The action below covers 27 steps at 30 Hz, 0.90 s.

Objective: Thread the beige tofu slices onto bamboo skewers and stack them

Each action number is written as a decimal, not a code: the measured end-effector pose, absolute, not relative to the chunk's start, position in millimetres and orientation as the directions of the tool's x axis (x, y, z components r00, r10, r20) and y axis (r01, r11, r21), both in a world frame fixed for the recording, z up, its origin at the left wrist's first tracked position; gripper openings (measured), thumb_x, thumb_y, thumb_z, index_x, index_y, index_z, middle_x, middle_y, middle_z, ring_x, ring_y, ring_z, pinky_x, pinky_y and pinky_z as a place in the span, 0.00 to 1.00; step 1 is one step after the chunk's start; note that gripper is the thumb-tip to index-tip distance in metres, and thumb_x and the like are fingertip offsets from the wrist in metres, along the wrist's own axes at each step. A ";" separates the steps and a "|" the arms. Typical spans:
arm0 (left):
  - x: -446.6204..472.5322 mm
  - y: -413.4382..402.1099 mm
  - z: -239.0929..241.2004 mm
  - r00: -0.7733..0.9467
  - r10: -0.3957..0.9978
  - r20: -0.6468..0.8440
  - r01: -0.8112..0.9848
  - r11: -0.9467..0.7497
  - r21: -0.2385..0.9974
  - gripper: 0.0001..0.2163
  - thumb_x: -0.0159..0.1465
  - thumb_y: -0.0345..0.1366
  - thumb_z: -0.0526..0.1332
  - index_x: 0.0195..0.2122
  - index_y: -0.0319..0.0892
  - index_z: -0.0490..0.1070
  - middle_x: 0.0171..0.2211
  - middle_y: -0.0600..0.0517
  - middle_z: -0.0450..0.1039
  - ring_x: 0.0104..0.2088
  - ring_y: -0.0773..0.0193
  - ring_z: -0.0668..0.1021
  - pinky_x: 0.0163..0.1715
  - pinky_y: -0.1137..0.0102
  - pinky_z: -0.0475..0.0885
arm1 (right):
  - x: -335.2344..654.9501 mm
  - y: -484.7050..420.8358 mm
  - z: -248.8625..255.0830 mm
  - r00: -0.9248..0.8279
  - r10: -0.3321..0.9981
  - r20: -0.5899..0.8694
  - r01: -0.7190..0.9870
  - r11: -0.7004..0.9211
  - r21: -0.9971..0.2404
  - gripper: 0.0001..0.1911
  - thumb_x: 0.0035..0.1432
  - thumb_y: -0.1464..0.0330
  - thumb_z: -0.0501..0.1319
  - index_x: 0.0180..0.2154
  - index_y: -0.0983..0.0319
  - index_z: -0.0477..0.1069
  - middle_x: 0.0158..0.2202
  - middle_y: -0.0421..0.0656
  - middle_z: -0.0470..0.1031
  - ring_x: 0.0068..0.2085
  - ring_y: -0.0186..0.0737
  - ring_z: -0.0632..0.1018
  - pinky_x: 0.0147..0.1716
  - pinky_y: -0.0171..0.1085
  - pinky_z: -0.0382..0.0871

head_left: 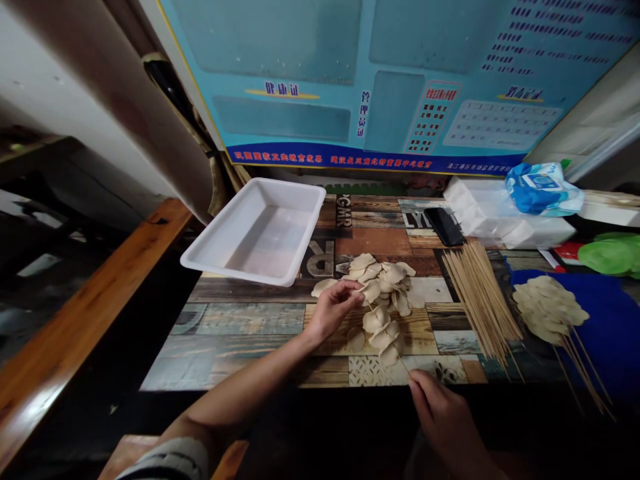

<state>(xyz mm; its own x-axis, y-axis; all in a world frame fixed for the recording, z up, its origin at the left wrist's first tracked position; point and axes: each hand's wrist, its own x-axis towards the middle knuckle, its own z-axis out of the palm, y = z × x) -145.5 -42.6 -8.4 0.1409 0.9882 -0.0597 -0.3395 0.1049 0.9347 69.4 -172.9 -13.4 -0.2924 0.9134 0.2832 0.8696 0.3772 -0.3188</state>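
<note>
My left hand (pixel 336 308) pinches a thin, pale round slice (pixel 371 291) at the near edge of a loose pile of slices (pixel 393 275). In my right hand (pixel 443 407) is the lower end of a wooden skewer (pixel 404 367), its fingers closed round it. Several folded slices (pixel 384 333) are threaded along that skewer, which points away toward the slice in my left hand. The skewer's tip is at or just behind that slice; whether it has pierced it I cannot tell. A single flat slice (pixel 356 340) lies left of the skewer.
Left of the pile stands a white plastic tub (pixel 245 272). To the right lie bare skewers (pixel 480 300), a black phone (pixel 444 227) and filled skewers (pixel 549 310) on a blue surface (pixel 617 333). White tissue packs (pixel 480 207) and a blue packet (pixel 543 190) stand behind, below a blue notice board (pixel 300 67).
</note>
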 end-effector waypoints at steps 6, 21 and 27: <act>-136.9 -51.3 -4.8 0.277 0.942 -0.192 -0.409 0.296 0.863 0.24 0.47 0.36 0.70 0.46 0.42 0.66 0.23 0.58 0.69 0.21 0.74 0.69 0.23 0.78 0.62 | 66.9 -171.5 -7.6 -0.275 0.919 0.282 0.876 0.360 -0.320 0.18 0.66 0.69 0.42 0.35 0.63 0.70 0.29 0.45 0.78 0.28 0.37 0.80 0.29 0.31 0.70; -147.0 -53.1 -0.1 0.370 0.857 -0.358 -0.343 0.485 0.805 0.14 0.50 0.34 0.68 0.38 0.42 0.71 0.39 0.51 0.73 0.38 0.66 0.75 0.39 0.71 0.71 | 137.0 -161.2 24.4 0.095 0.988 0.118 0.993 -0.086 -0.085 0.16 0.64 0.69 0.46 0.37 0.61 0.72 0.35 0.45 0.78 0.36 0.37 0.78 0.36 0.31 0.67; -148.4 -50.4 4.0 0.341 0.866 -0.366 -0.237 0.456 0.858 0.17 0.46 0.36 0.70 0.37 0.41 0.72 0.39 0.50 0.73 0.38 0.63 0.76 0.37 0.71 0.71 | 236.8 -138.2 58.3 0.496 0.852 0.168 0.849 -0.516 0.110 0.14 0.64 0.70 0.48 0.36 0.66 0.72 0.32 0.50 0.77 0.34 0.41 0.78 0.31 0.35 0.65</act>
<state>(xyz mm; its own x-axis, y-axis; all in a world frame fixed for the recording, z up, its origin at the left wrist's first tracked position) -148.4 -50.4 4.0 0.3408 0.8659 -0.3662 -0.2375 0.4562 0.8576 236.8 -138.2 58.3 0.4959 0.8520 0.1677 0.8494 -0.5161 0.1103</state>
